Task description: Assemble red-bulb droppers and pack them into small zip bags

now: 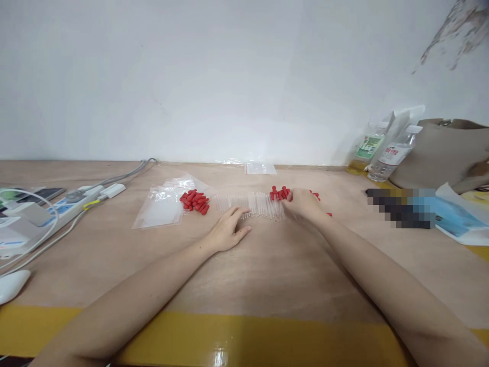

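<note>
A row of thin clear tubes [262, 204] lies side by side on the table in front of me. My left hand [230, 229] rests over the left part of the row, its fingers spread and the thumb apart, touching the near ends. At the row's right end my right hand [305, 203] is closed, with thumb and fingers curled together; whatever is between them is hidden. Several red caps [280, 193] lie just behind the right fingers and partly covered by that hand. Another pile of red caps [194, 201] sits left of the tubes.
Clear plastic bags [162, 206] lie left of the caps. A power strip [69, 210] with cables and a white mouse [14, 285] are farther left. On the right stand bottles [395, 153] beside a grey bag [443, 155], with a blue mask [458, 216] nearer. A wall rises behind.
</note>
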The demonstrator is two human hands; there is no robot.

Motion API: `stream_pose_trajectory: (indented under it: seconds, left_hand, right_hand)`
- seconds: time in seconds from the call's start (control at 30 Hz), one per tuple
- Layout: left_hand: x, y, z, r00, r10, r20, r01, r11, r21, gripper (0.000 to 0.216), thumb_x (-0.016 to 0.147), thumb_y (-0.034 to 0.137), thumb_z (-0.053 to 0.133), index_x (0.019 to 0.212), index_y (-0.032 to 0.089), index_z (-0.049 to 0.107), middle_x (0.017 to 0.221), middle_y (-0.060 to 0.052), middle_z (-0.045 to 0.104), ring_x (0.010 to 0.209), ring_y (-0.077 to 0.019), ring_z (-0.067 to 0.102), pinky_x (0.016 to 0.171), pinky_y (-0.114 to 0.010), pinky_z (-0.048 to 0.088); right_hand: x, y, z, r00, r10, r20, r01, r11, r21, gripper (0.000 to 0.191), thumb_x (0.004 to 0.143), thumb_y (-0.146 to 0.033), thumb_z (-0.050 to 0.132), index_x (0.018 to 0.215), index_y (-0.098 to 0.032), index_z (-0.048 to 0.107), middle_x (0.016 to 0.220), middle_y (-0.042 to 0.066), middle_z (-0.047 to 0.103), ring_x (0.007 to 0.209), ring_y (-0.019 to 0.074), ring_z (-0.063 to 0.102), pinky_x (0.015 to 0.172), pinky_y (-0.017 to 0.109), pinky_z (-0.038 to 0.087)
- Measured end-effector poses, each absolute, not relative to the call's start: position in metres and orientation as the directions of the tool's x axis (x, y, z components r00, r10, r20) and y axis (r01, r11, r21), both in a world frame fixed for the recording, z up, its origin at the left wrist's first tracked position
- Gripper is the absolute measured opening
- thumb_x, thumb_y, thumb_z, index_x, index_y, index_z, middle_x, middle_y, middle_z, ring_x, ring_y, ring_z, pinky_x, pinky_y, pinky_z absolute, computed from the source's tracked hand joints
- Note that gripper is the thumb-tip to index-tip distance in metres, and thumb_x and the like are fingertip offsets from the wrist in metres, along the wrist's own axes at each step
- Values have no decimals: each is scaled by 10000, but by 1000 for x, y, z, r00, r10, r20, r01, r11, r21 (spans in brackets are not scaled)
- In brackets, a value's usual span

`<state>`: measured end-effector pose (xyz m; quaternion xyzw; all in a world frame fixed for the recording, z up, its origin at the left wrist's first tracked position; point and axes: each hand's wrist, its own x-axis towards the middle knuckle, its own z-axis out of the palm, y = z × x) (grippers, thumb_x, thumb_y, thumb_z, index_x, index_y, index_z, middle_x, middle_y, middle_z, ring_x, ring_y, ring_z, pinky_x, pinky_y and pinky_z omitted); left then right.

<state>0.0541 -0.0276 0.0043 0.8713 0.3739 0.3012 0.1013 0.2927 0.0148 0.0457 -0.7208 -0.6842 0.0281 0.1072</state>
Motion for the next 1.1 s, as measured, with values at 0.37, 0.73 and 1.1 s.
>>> stream_pose_trajectory:
  seconds: [0.37,0.73,1.1]
  left_hand:
    - [54,-27,4,538,709,456,606,-701,375,378,802,273,510,1162,184,438,1050,-84,499,952,-205,503,819,-338,431]
    - [37,-10,19,248,756,606,882,-435,182,226,758,296,548,952,179,541,927,-80,569,937,-261,479,800,-401,347]
    - [-21,16,68,198,911,363,979,-168,-111,225,752,371,502,847,207,623,995,-87,546,967,-261,473,818,-394,306]
  right_hand:
    - [274,15,41,92,994,54,992,-87,-89,252,731,-253,469,863,-118,636,915,180,627,849,295,584,702,397,392]
    - [288,-6,68,-2,1000,-3,997,2,-80,252,771,-313,421,698,-156,604,728,116,631,657,226,574,545,300,348]
    - [273,-47,33,-429,900,74,883,435,-177,176,794,-294,469,708,-168,556,715,63,610,637,157,530,506,241,282]
